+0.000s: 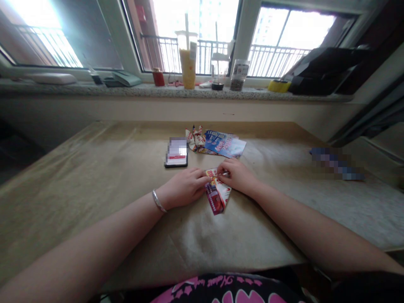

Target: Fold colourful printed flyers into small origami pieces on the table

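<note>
A colourful printed paper (216, 200), folded to a downward-pointing shape, lies on the table in front of me. My left hand (188, 187) rests at its upper left side, fingers together and pressing on the edge. My right hand (236, 175) pinches the paper's upper right edge between thumb and fingers. Just beyond the hands lies a stack of blue printed leaflets (225, 144). Beside the stack sits a folded paper figure (196, 139) with several points. A phone (176, 152) with a lit screen lies left of the stack.
A cloth-covered table (94, 185) spreads around me. At its right lies a blurred dark blue item (336, 164). The windowsill (126, 90) behind bears a tall cup of yellow drink (188, 69), a clear cup (217, 71), a small jar (239, 75), yellow tape (279, 86) and a black bag (325, 69).
</note>
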Demonstrator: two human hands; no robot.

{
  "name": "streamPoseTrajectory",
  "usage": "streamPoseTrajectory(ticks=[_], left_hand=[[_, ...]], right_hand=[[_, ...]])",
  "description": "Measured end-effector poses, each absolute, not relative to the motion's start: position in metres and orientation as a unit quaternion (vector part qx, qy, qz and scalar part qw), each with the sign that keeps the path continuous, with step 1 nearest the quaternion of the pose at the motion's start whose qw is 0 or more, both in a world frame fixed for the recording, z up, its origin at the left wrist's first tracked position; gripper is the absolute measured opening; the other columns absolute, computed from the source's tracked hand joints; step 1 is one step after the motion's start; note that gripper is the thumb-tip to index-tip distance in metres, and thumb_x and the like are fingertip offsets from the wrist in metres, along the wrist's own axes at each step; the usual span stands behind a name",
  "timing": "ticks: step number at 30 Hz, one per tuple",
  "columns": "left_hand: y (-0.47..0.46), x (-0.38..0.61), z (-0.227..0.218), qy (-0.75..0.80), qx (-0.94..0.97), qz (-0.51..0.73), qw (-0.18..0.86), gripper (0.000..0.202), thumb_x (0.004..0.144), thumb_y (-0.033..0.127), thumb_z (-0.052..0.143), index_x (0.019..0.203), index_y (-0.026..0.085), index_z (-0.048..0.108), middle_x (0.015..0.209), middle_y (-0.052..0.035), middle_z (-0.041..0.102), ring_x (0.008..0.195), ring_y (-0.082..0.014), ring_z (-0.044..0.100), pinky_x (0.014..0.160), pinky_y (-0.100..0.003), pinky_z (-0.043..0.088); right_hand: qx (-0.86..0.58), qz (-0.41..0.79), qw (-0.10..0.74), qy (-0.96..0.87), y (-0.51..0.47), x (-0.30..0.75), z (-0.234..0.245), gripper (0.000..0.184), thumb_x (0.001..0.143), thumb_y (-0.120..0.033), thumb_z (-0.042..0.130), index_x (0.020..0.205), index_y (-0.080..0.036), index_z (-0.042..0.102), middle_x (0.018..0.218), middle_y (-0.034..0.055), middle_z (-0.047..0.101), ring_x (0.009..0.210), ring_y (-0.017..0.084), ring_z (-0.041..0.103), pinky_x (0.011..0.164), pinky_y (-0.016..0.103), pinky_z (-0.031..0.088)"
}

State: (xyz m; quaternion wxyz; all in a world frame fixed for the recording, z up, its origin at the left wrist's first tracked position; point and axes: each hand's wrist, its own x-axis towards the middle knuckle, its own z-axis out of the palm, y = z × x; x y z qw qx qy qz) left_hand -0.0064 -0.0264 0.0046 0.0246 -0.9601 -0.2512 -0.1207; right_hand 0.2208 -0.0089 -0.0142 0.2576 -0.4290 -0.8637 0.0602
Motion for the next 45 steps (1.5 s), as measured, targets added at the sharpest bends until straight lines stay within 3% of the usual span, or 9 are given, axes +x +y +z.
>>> streamPoseTrajectory(ticks=[8,13,21,28,32,41,45], left_hand=[[-0.022,-0.011,0.004,-0.246,-0.957,-0.153,-0.025,0.026,0.092,0.022,0.044,0.107,0.018,0.065,0.106,-0.0087,0.066,0.098,-0.018,0.061,0.088,-0.033,0.05],[-0.02,-0.016,0.004,-0.243,-0.956,-0.159,-0.032,0.026,0.092,0.019,0.044,0.107,0.018,0.066,0.115,-0.0072,0.065,0.104,-0.0182,0.061,0.092,-0.033,0.05],[-0.018,-0.017,0.001,-0.234,-0.96,-0.155,-0.019,0.029,0.093,0.021,0.042,0.114,0.018,0.062,0.114,-0.0093,0.063,0.103,-0.0185,0.059,0.091,-0.035,0.05],[-0.019,-0.014,0.0,-0.257,-0.956,-0.138,0.004,0.038,0.093,0.022,0.042,0.13,0.018,0.049,0.105,-0.011,0.061,0.094,-0.0201,0.056,0.084,-0.035,0.048],[-0.021,-0.01,0.0,-0.259,-0.957,-0.133,0.014,0.038,0.093,0.025,0.045,0.13,0.02,0.051,0.104,-0.0099,0.059,0.093,-0.0202,0.053,0.082,-0.034,0.046],[-0.021,-0.006,0.0,-0.274,-0.951,-0.141,0.0,0.035,0.094,0.026,0.044,0.126,0.025,0.056,0.103,-0.0083,0.058,0.093,-0.0187,0.051,0.084,-0.033,0.044],[-0.022,-0.005,-0.002,-0.282,-0.948,-0.149,-0.006,0.034,0.093,0.026,0.045,0.125,0.026,0.057,0.104,-0.0078,0.058,0.093,-0.018,0.052,0.084,-0.033,0.044]], right_hand=[[-0.365,0.083,0.208,-0.904,-0.014,0.234,0.0,0.017,0.086,-0.024,0.055,0.088,-0.02,0.071,0.087,0.0067,0.072,0.08,0.018,0.064,0.078,0.032,0.048],[-0.307,0.11,0.178,-0.928,-0.016,0.246,0.005,0.025,0.091,-0.025,0.048,0.093,-0.022,0.073,0.109,0.0059,0.07,0.105,0.02,0.062,0.093,0.036,0.047],[-0.352,0.068,0.173,-0.917,-0.018,0.244,-0.003,0.029,0.087,-0.031,0.055,0.112,-0.022,0.067,0.116,0.0085,0.066,0.105,0.023,0.059,0.094,0.042,0.044],[-0.399,0.083,0.216,-0.887,-0.014,0.235,-0.01,0.02,0.085,-0.032,0.058,0.099,-0.019,0.064,0.104,0.0084,0.066,0.1,0.022,0.057,0.091,0.038,0.043],[-0.415,0.07,0.227,-0.878,-0.012,0.23,-0.013,0.013,0.084,-0.031,0.058,0.083,-0.018,0.058,0.091,0.0064,0.066,0.088,0.019,0.056,0.083,0.035,0.043],[-0.416,0.046,0.262,-0.87,-0.008,0.219,-0.019,0.016,0.084,-0.028,0.06,0.071,-0.018,0.064,0.09,0.0063,0.065,0.086,0.018,0.057,0.081,0.033,0.043],[-0.401,0.031,0.261,-0.878,-0.012,0.222,-0.011,0.028,0.088,-0.03,0.054,0.067,-0.019,0.069,0.083,0.0048,0.07,0.079,0.017,0.058,0.079,0.033,0.044]])
